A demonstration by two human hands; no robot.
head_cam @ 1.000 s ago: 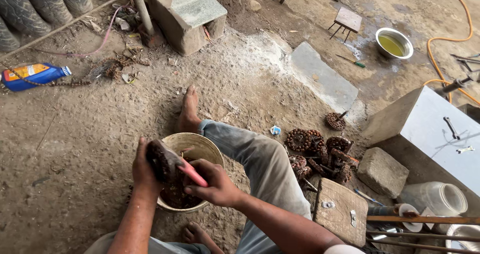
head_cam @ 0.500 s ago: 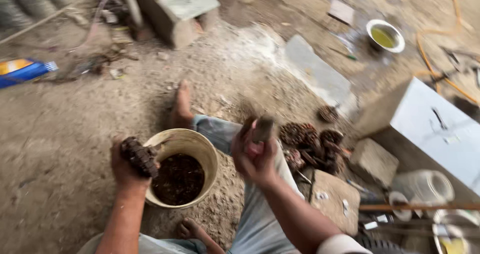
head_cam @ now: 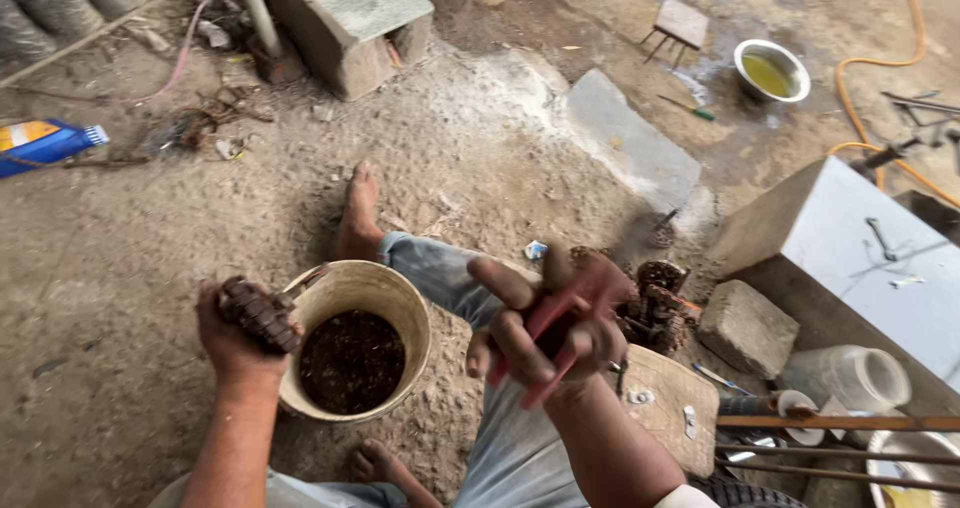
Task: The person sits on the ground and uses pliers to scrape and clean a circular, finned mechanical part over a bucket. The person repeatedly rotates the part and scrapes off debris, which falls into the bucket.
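My left hand [head_cam: 236,340] grips a dark, ridged, greasy gear-like part [head_cam: 258,312] just left of a cream bucket [head_cam: 352,284] that holds dark debris. My right hand [head_cam: 535,333] is raised over my knee and is closed on a tool with red handles [head_cam: 552,334]; its working end is blurred. Beyond that hand lies a pile of several rusty ridged parts [head_cam: 655,298] on the dirt. My bare foot [head_cam: 358,214] rests beyond the bucket.
A small wooden block [head_cam: 668,406] and a stone [head_cam: 747,326] lie at my right, next to a white metal box [head_cam: 860,258] and a plastic jar [head_cam: 848,376]. Farther off are a concrete block [head_cam: 350,23], a metal bowl of yellow liquid [head_cam: 771,69], an orange hose [head_cam: 880,63] and a blue packet [head_cam: 45,143].
My right hand has lifted the red-handled tool away from the part and swung right over my knee. My left hand has carried the part from above the bucket to its left side.
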